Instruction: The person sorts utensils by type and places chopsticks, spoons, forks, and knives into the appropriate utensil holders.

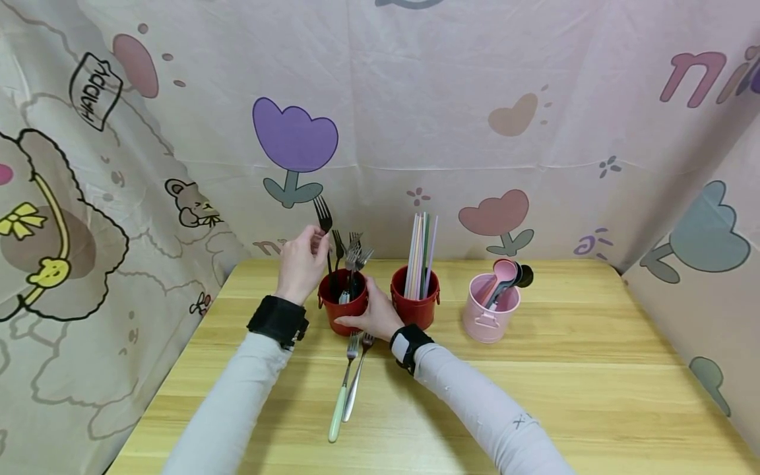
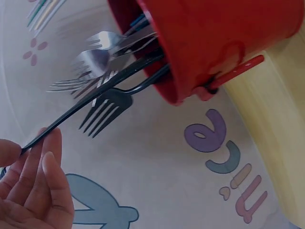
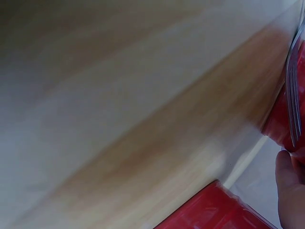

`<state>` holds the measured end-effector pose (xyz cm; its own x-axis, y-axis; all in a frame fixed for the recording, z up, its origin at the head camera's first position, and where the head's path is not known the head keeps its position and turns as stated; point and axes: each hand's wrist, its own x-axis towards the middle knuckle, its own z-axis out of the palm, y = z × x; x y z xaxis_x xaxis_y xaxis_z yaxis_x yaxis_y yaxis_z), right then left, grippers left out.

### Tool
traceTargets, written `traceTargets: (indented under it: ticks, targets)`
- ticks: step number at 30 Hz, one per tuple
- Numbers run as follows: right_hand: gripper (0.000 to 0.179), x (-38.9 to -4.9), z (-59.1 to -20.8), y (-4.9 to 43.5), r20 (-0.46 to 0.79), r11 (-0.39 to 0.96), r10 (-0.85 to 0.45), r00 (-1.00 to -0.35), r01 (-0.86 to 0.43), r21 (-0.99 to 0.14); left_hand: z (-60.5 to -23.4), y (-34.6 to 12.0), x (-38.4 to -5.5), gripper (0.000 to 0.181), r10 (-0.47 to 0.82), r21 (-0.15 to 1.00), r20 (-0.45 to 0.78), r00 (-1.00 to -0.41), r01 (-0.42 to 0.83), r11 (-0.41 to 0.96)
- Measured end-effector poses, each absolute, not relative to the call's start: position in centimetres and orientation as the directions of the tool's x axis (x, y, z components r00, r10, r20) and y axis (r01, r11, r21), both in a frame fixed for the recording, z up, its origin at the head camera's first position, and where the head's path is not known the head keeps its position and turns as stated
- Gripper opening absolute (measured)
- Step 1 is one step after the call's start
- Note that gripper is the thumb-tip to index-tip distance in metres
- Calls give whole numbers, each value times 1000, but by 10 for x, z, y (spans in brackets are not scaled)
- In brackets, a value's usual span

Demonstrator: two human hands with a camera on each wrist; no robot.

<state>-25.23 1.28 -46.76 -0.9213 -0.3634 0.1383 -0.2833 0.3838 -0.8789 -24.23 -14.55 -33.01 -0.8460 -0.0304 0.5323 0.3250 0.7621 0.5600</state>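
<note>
My left hand (image 1: 301, 264) pinches a black fork (image 1: 322, 214) near its tines. In the left wrist view its dark handle (image 2: 90, 98) slants down into a red bucket (image 1: 340, 322). Several other forks, silver ones (image 1: 353, 252) and a black one (image 2: 112, 105), stand in that bucket with their tines up. My right hand (image 1: 382, 315) grips the bucket from its right and front, thumb across the front wall. On the table before it lie a fork with a pale green handle (image 1: 337, 412) and a silver fork (image 1: 354, 389).
A second red bucket (image 1: 415, 313) with coloured straws (image 1: 418, 257) stands right of my right hand. Farther right is a pink bucket (image 1: 488, 326) holding pink and dark spoons (image 1: 505, 272). A printed cloth (image 1: 386, 132) hangs behind the wooden table (image 1: 570, 389).
</note>
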Motion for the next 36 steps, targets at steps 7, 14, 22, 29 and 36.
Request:
traceTargets:
  ticks: [7, 14, 22, 29, 36]
  targets:
    - [96, -252, -467, 12, 129, 384, -363, -923, -274, -882, -342, -148, -245, 24, 6, 521, 481, -877, 291, 803]
    - [95, -251, -467, 12, 128, 377, -368, -921, -273, -885, -358, -155, -242, 22, 30, 514, 396, -918, 249, 821]
    - [94, -251, -467, 13, 140, 373, -367, -920, -284, -883, -372, -165, -232, 18, 30, 532, 401, -915, 260, 806]
    - [95, -251, -467, 13, 140, 371, -370, -919, -284, -884, -384, -174, -220, 14, 31, 525, 386, -922, 248, 814]
    - [94, -252, -467, 14, 147, 380, -370, -917, -294, -877, -397, -182, -205, 13, 51, 501, 305, -951, 206, 841]
